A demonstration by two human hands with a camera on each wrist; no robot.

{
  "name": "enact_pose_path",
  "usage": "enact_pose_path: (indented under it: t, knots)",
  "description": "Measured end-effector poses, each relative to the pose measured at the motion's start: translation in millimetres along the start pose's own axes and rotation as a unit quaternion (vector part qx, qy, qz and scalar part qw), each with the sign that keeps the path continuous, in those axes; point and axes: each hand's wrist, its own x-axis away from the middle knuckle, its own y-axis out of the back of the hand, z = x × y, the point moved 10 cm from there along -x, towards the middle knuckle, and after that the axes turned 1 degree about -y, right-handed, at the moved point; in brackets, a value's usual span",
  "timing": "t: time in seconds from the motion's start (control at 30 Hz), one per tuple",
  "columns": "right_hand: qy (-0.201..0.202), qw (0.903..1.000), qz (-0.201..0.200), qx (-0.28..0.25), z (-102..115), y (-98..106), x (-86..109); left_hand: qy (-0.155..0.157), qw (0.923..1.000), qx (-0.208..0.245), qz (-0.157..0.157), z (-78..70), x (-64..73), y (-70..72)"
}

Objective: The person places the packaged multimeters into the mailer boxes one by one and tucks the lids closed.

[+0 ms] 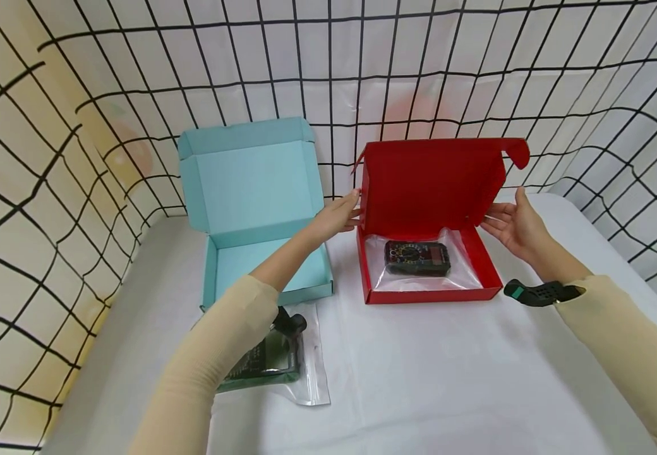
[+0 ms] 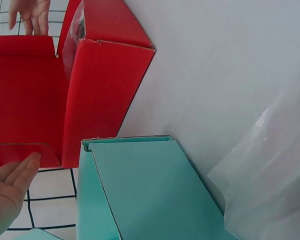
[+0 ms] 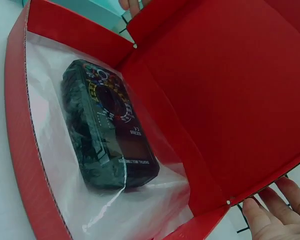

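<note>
A red cardboard box (image 1: 433, 296) stands with its lid (image 1: 427, 183) raised. Inside lies a black digital multimeter (image 3: 110, 125) in a clear plastic bag (image 3: 55, 95). At the lid's left side is my left hand (image 1: 337, 216), fingers fairly straight against or close to the side flap; exact contact is hard to tell. My right hand (image 1: 516, 227) is at the opposite side, fingertips (image 3: 257, 212) by the lower corner of the lid, thumb spread away. Neither hand is wrapped around anything.
Left of it stands a light blue box (image 1: 311, 292), lid up, partly behind my left arm. A second bagged device (image 1: 277, 354) lies in front, half hidden by the sleeve. Black wire mesh (image 1: 328, 79) surrounds the white-covered table (image 1: 419, 379). A dark wristband (image 1: 541, 293) circles my right wrist.
</note>
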Motion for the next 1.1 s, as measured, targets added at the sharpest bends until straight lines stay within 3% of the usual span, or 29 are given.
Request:
enact_pose_path:
  t: [0.2, 0.53, 0.67, 0.8, 0.87, 1.0, 1.1]
  knots:
    - [-0.003, 0.9994, 0.033, -0.005, 1.9, 0.9, 2.6, 0.017, 0.9996, -0.011, -0.017, 1.9, 1.1, -1.1]
    - [0.04, 0.9955, 0.076, 0.038, 3.5, -4.5, 10.4, 0.039, 0.9988, -0.01, -0.028, 6.9, 3.6, -4.7]
    - [0.042, 0.9938, 0.098, 0.03, 1.7, -3.6, 15.6, 0.076, 0.995, 0.047, -0.044, 12.3, 5.0, -2.9]
    - [-0.001, 0.9919, 0.126, -0.016, -4.6, -0.7, 20.7, 0.103, 0.9871, 0.105, -0.062, 18.0, 8.0, -0.9]
    - [-0.017, 0.9915, 0.128, -0.014, -7.5, 1.0, 23.1, 0.109, 0.9857, 0.112, -0.063, 20.1, 9.5, -0.9]
    - [-0.005, 0.991, 0.108, 0.078, -9.0, 0.5, 27.6, 0.108, 0.9865, 0.114, -0.046, 22.6, 12.2, -6.7]
    - [0.004, 0.9851, 0.101, 0.139, -10.4, -4.2, 32.3, 0.096, 0.9906, 0.094, -0.028, 21.3, 15.7, -12.2]
